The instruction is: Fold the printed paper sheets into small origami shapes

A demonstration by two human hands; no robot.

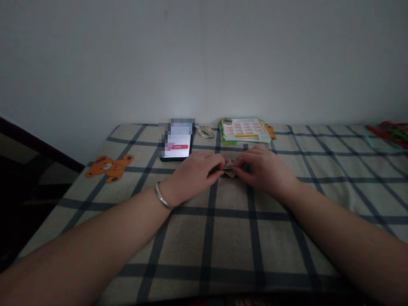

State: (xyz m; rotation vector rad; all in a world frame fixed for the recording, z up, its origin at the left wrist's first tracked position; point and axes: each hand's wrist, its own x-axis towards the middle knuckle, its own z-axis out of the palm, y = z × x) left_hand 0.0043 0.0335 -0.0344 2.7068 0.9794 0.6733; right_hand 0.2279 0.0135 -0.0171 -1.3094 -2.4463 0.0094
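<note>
Between my two hands is a small folded piece of printed paper (229,166), held low over the checked cloth. My left hand (199,171) pinches its left edge between thumb and fingers; a silver bangle circles that wrist. On the opposite edge, my right hand (266,169) has thumb and fingertips closed. Beyond the hands lies a stack of printed paper sheets (245,129) with red grids. Left of the stack rests another small folded paper (205,131). The finer folds of the held paper are partly covered by my fingers.
A lit smartphone (178,140) lies behind my left hand, partly pixelated. The checked tablecloth (229,246) bears printed bears, one (110,168) at the left. A pale wall (204,59) rises behind the table. Red and green items (390,134) sit at the far right.
</note>
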